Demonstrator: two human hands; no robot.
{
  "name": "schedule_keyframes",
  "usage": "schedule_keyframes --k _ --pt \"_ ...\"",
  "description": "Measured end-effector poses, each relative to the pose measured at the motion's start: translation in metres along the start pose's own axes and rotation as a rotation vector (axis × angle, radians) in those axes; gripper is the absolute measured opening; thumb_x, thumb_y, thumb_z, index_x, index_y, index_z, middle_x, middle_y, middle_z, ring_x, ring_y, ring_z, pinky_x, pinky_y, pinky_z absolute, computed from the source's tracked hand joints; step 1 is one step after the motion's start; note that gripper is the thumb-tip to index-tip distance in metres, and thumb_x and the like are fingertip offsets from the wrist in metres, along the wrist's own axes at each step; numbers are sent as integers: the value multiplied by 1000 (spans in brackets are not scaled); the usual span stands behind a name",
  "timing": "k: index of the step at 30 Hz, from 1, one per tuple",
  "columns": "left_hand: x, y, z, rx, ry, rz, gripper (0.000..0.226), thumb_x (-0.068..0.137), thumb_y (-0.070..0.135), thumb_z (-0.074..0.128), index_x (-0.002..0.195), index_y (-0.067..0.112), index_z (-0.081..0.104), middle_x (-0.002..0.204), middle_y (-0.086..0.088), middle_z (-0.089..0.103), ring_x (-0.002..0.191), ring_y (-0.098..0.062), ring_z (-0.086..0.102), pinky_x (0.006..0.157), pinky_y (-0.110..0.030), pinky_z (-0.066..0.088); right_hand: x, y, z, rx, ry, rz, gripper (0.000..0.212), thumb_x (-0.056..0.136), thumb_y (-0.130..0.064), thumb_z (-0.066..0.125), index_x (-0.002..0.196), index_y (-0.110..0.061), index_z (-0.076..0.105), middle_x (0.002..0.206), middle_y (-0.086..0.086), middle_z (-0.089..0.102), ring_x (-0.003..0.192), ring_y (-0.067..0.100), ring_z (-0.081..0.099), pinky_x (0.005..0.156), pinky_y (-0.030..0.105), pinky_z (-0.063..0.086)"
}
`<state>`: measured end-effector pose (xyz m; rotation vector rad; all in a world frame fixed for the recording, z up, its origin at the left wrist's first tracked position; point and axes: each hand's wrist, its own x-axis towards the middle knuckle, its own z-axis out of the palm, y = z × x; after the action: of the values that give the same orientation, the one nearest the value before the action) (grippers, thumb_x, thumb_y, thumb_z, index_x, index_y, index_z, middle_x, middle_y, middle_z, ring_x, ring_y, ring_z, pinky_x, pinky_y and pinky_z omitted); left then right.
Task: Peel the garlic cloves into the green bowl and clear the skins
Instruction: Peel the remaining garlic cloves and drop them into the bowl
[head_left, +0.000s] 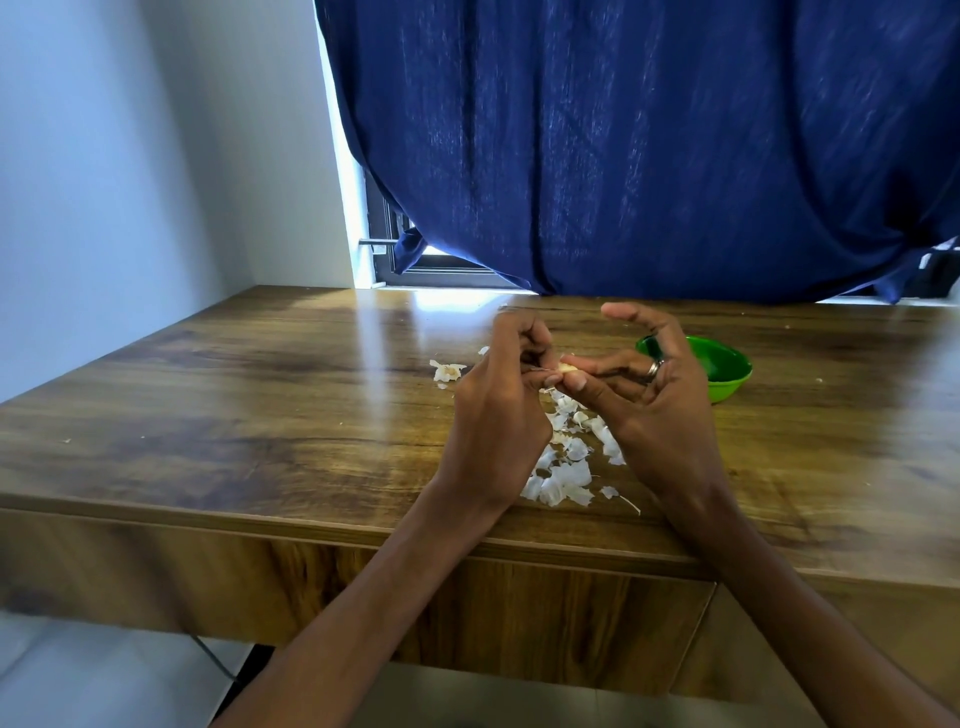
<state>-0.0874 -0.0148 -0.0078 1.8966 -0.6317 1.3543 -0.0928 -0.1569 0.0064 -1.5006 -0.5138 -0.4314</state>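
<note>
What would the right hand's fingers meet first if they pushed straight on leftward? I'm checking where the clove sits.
The right hand points its fingers at the garlic clove, already pinched there. Just beyond is the left hand, also gripping it.

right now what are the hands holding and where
A garlic clove, pinched at its left end by the left hand and at its right end by the right hand's fingertips.

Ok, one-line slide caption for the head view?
Both hands, left and right, pinch a garlic clove above loose skins beside the green bowl.
</note>
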Motion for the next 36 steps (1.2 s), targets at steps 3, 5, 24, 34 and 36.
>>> schedule_keyframes --k 3,5,24,34,36 --pt "1 0 1 -6 3 -16 44 81 -23 60 110 8 49 87 -8 63 80 -13 65 73 -17 56 0 -1 0 5 -11 6 68 71 -23 79 132 -22 49 96 3 78 99 12 75 84 26 60" --pt "2 0 2 0 4 -10 48 82 -22 58 108 16 44 85 -9 62 76 -17 65 68 -23 56 0 -1 0 18 -16 16 68 71 -22 79 132 -23 49 97 4 78 98 13 75 83 26 61" --pt "0 -1 11 57 -123 29 28 80 -16 51 100 4 51 88 3 44 78 -6 41 62 -21 44 1 3 1 130 4 142 65 80 -3 79 136 -19 49 96 12 78 91 22 77 80 29 62" --pt "2 -1 10 22 -64 23 55 85 -19 55 132 8 44 100 -11 57 93 -7 51 82 -10 46 3 1 -2 187 23 163 70 74 -14 74 138 -20 50 106 13 76 96 21 76 78 26 61" --pt "2 0 8 7 -66 12 58 85 -18 63 134 8 44 100 -11 62 92 -8 57 83 -7 47 2 1 -3 186 26 162 72 71 -17 74 139 -19 49 107 13 76 97 21 76 78 26 61"
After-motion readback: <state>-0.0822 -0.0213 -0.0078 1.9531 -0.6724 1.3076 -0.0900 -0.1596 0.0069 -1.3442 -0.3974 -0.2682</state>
